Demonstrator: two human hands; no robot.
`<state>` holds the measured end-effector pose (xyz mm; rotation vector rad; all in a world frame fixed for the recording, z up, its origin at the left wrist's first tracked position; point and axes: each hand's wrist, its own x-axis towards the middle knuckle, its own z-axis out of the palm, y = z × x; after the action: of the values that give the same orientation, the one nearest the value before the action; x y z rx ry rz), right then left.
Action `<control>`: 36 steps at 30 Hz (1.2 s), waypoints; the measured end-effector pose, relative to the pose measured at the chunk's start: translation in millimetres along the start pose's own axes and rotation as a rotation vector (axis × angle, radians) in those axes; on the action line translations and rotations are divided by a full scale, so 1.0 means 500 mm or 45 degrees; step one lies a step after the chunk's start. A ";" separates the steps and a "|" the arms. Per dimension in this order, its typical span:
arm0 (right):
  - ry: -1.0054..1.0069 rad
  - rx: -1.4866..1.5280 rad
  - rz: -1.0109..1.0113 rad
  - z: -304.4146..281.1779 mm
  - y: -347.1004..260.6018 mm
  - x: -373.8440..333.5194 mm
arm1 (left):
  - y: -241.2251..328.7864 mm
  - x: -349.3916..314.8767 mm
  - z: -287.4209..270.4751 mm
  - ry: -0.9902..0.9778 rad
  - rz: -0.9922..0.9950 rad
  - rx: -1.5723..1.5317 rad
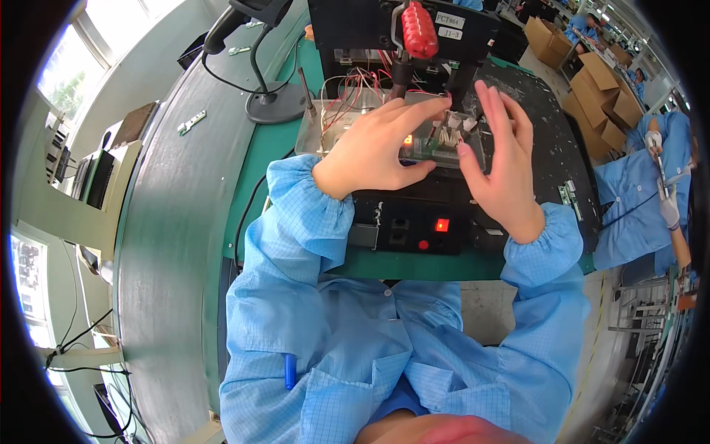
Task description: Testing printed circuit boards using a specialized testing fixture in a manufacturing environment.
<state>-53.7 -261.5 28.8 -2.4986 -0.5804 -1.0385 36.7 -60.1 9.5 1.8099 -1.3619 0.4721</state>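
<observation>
My left hand (373,148) is over the left part of a test fixture's clear plate (309,135), fingers stretched toward the far side and thumb apart. On the right, my right hand (504,166) is raised with its fingers up and thumb spread. Between them lies a circuit board (447,139) with white connectors; a small lit display (407,140) glows beside my left hand. Neither hand visibly grips anything; whether the fingertips touch the board is unclear. Red and white wires (355,92) run behind my left hand. Above the fixture stands a red lever handle (419,31).
A black control box (418,229) with a lit red switch faces me. Farther left, a barcode scanner (229,26) rests on a stand (275,105). Small boards lie on the left bench (191,123) and at right (569,198). A co-worker (640,192) sits right, near cardboard boxes (600,92).
</observation>
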 end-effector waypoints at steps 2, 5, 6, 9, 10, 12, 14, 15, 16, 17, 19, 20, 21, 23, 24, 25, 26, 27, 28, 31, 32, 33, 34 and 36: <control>-0.244 -0.261 0.062 0.014 -0.002 -0.017 | 0.001 0.000 -0.001 -0.011 -0.013 0.002; -0.282 -0.310 0.011 0.002 -0.009 -0.008 | -0.002 -0.002 0.003 -0.018 -0.017 -0.001; -0.296 -0.338 -0.010 -0.004 -0.008 -0.005 | -0.003 -0.004 0.005 -0.016 -0.011 -0.006; -0.358 -0.299 0.015 -0.002 -0.014 -0.005 | -0.006 -0.004 -0.002 -0.027 -0.009 -0.002; -0.362 -0.301 0.014 0.001 -0.013 -0.006 | -0.008 -0.004 -0.003 -0.023 -0.012 -0.005; -0.358 -0.268 -0.022 0.004 -0.011 -0.009 | -0.008 -0.004 -0.006 -0.026 -0.003 -0.013; -0.324 -0.277 -0.002 0.000 -0.014 -0.007 | -0.004 -0.005 -0.008 -0.029 -0.019 -0.038; -0.381 -0.302 -0.006 0.002 -0.013 -0.011 | -0.003 -0.005 -0.008 -0.039 -0.033 -0.060; -0.437 -0.327 -0.009 0.002 -0.012 -0.013 | -0.003 -0.008 -0.010 -0.034 -0.033 -0.062; -0.433 -0.321 -0.023 -0.002 -0.011 -0.010 | -0.005 -0.009 -0.012 -0.055 -0.058 -0.116; -0.433 -0.302 -0.022 0.002 -0.009 -0.011 | -0.010 -0.007 -0.013 -0.071 -0.077 -0.171; -0.434 -0.276 -0.018 0.005 -0.009 -0.011 | -0.013 -0.007 -0.014 -0.082 -0.061 -0.166; -0.442 -0.350 -0.053 0.001 -0.010 -0.008 | -0.015 -0.008 -0.014 -0.092 -0.043 -0.161; -0.410 -0.344 -0.021 -0.008 -0.014 -0.001 | -0.017 -0.008 -0.012 -0.098 -0.041 -0.150; -0.378 -0.338 0.014 -0.011 -0.015 0.001 | -0.017 -0.008 -0.010 -0.105 -0.040 -0.140; -0.380 -0.341 0.014 -0.011 -0.014 0.000 | -0.017 -0.010 -0.009 -0.103 -0.038 -0.143; -0.354 -0.308 -0.016 -0.010 -0.013 0.001 | -0.017 -0.011 -0.011 -0.105 -0.055 -0.173; -0.328 -0.274 -0.046 -0.008 -0.013 0.002 | -0.017 -0.011 -0.014 -0.107 -0.072 -0.204; -0.327 -0.275 -0.050 -0.004 -0.014 0.002 | -0.016 -0.010 -0.018 -0.104 -0.071 -0.201; -0.429 -0.276 -0.032 0.004 -0.018 -0.006 | -0.017 -0.008 -0.015 -0.142 -0.107 -0.272; -0.416 -0.259 -0.028 0.005 -0.017 -0.007 | -0.018 -0.011 -0.011 -0.122 -0.071 -0.210; -0.404 -0.243 -0.024 0.005 -0.016 -0.008 | -0.017 -0.012 -0.009 -0.102 -0.035 -0.147; -0.392 -0.226 -0.019 0.004 -0.015 -0.007 | -0.016 -0.012 -0.009 -0.097 -0.037 -0.144; -0.389 -0.305 -0.065 -0.001 -0.014 -0.002 | -0.017 -0.012 -0.010 -0.099 -0.041 -0.146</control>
<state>-57.9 -256.1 29.7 -2.8959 -0.6422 -0.7866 43.3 -51.8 5.0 1.7691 -1.3812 0.3029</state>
